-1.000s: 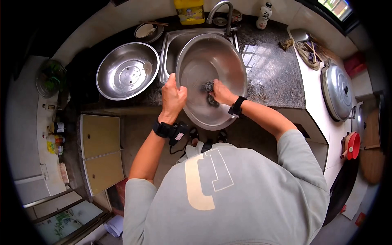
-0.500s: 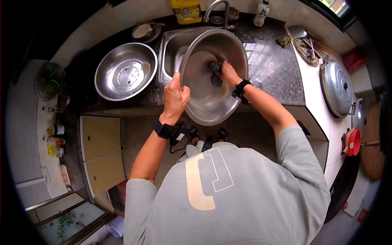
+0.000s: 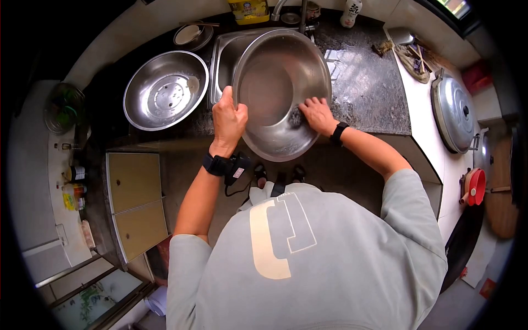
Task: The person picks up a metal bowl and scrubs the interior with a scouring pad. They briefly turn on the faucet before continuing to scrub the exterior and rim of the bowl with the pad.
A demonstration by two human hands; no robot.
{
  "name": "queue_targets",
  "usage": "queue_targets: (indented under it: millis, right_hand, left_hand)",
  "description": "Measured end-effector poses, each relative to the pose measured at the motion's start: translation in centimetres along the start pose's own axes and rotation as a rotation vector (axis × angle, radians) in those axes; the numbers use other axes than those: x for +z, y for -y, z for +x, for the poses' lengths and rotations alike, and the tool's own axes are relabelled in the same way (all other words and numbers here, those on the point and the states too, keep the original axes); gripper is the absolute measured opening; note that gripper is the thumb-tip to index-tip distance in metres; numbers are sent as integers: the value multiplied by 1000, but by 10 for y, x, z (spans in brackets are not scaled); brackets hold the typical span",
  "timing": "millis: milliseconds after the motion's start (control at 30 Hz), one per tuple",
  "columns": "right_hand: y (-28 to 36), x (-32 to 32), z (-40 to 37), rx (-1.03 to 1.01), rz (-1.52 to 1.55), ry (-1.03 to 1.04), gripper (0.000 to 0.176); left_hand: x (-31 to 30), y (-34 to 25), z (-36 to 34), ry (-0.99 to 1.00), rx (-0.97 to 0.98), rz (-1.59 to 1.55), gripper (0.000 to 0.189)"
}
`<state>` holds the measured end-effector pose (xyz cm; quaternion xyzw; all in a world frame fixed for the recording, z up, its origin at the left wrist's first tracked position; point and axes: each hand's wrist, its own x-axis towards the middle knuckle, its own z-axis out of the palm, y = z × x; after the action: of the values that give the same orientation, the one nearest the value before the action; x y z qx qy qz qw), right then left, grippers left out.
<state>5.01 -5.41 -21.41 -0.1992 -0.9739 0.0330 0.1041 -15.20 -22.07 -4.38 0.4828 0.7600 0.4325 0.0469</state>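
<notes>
A large stainless steel basin (image 3: 311,66) is tilted towards me over the sink's right side and the counter's front edge. My left hand (image 3: 229,118) is closed round its left rim, thumb pointing up. Inside, my right hand (image 3: 320,116) presses a dark steel wool scrubber (image 3: 296,117) against the lower right wall. Its fingers lie over the scrubber and partly hide it. A second steel basin (image 3: 140,91), with a little water and some dark specks in it, sits on the counter to the left.
Behind the tilted basin are the sink (image 3: 220,55), a faucet (image 3: 303,16) and a yellow jug (image 3: 249,11). A white bottle (image 3: 351,14) stands at the back. To the right are a lidded metal pot (image 3: 454,113) and a red pan (image 3: 476,187). A bowl (image 3: 188,34) lies back left.
My right hand has brought the scrubber from the basin's middle down to its lower right wall, nearer me. My left hand keeps its hold on the rim. The view has shifted slightly.
</notes>
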Motion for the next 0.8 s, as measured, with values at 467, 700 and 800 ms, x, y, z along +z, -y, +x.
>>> queue_targets:
  millis: [467,700,800]
  right_hand:
    - [81,-44,-9,89,963,139,67]
    - [89,-103,-21,40,536,63,74]
    - [77,-89,-26,-43,370,-9,62]
  left_hand:
    - [39,55,15,-109,-98,-119,13]
    - [38,63,17,169,-490,-418,27]
    - [40,77,17,243,-572,-453,35]
